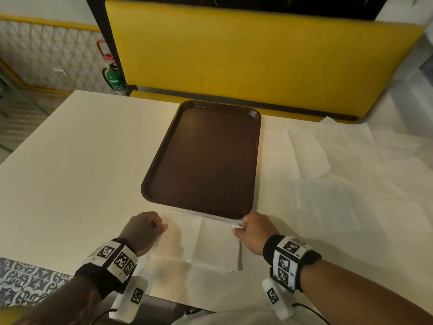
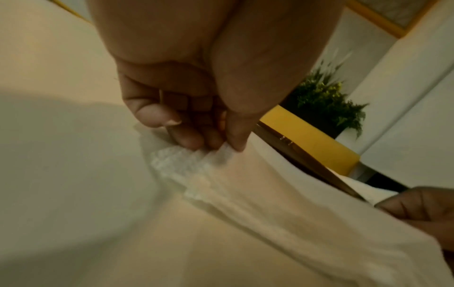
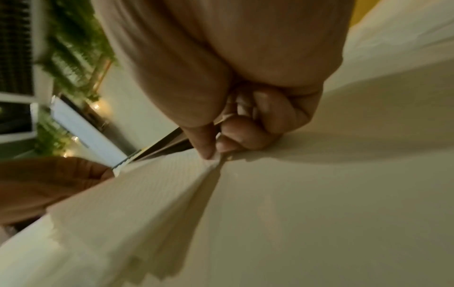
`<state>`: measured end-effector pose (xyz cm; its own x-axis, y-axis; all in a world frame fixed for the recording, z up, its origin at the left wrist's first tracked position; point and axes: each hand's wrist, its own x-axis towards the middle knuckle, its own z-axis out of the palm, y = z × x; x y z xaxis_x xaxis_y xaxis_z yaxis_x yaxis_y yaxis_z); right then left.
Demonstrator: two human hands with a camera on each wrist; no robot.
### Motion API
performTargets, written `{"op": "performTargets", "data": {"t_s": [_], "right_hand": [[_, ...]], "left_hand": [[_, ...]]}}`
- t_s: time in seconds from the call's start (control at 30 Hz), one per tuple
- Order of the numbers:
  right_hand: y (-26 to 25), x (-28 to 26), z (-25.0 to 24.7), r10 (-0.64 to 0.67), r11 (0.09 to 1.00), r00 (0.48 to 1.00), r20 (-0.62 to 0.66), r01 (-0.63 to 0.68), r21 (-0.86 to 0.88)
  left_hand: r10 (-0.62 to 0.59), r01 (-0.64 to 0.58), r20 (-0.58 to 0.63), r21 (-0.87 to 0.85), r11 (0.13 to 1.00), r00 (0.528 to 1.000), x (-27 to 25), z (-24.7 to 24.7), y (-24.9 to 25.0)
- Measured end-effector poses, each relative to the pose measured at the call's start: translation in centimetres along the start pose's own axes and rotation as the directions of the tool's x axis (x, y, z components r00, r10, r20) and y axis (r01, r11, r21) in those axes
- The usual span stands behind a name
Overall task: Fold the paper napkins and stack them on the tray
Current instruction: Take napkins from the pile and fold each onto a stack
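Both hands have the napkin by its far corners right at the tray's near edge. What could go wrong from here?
Three risks, as I judge them:
1. The left hand and right hand pinch only the tips of the napkin; thin paper may tear if pulled apart.
2. The held edge sits against the tray rim and could snag or nudge it.
3. The loose napkins on the right overlap untidily; a sweeping forearm might scatter them.

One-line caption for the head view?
Both hands, left and right, pinch a napkin before the bare brown tray.
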<state>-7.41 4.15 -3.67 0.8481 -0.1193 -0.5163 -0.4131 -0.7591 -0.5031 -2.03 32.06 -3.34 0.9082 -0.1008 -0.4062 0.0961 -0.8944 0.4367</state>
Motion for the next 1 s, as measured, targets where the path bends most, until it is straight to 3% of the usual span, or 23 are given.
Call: {"op": "performTargets", "data": {"t_s": [0.1, 0.2, 0.27, 0.33, 0.5, 0.7, 0.73, 0.8, 0.9, 1.0], "right_hand": [[0.0, -0.5, 0.2, -0.022, 0.999, 0.999, -0.043, 0.021, -0.037], [-0.4, -1.3, -0.1, -0.175, 0.983, 0.982, -0.069, 0.17, -0.073], [-0.9, -1.8, -0.3, -0.281, 0.953, 0.959, -0.028, 0.276, -0.126], [-1.3, -2.0, -0.4, -0.306, 0.929, 0.951, 0.05, 0.31, -0.202], [-0.9, -2.0, -0.9, -0.231, 0.943, 0.962, 0.142, 0.258, -0.209], [1.5, -3.1, -5.3, -0.183, 0.975, 0.983, 0.016, 0.184, -0.126], [2.5, -3.2, -6.4, -0.15, 0.981, 0.989, -0.014, 0.147, -0.127], [5.1, -3.3, -9.2, -0.058, 0.987, 0.995, -0.081, 0.045, -0.157], [9.0, -2.3, -13.2, 0.084, 0.977, 0.977, -0.194, -0.119, -0.177], [11.2, -0.2, -16.9, 0.169, 0.961, 0.93, -0.327, -0.229, -0.155]], "left_hand": [[-0.011, 0.012, -0.03, 0.024, 1.0, 0.999, -0.1, 0.1, 0.3], [-0.014, 0.015, -0.119, 0.007, 1.0, 0.993, -0.3, -0.1, 0.7], [0.071, -0.066, -0.149, 0.037, 0.997, 0.986, -0.4, -0.2, 1.2], [0.185, -0.176, -0.097, 0.09, 0.98, 0.978, -0.3, -0.1, 1.6], [0.26, -0.282, 0.111, 0.287, 0.916, 0.959, 0.0, 0.3, 3.0], [0.295, -0.314, 0.109, 0.362, 0.878, 0.949, 0.1, -2.1, 7.0], [0.37, -0.385, 0.114, 0.366, 0.847, 0.922, 0.0, -2.7, 8.6], [0.559, -0.562, 0.115, 0.328, 0.759, 0.821, -0.4, -3.8, 12.7], [0.572, -0.591, 0.194, 0.05, 0.805, 0.797, -1.1, -3.5, 18.9], [0.659, -0.651, 0.171, -0.108, 0.752, 0.733, -0.6, -0.8, 24.5]]}}
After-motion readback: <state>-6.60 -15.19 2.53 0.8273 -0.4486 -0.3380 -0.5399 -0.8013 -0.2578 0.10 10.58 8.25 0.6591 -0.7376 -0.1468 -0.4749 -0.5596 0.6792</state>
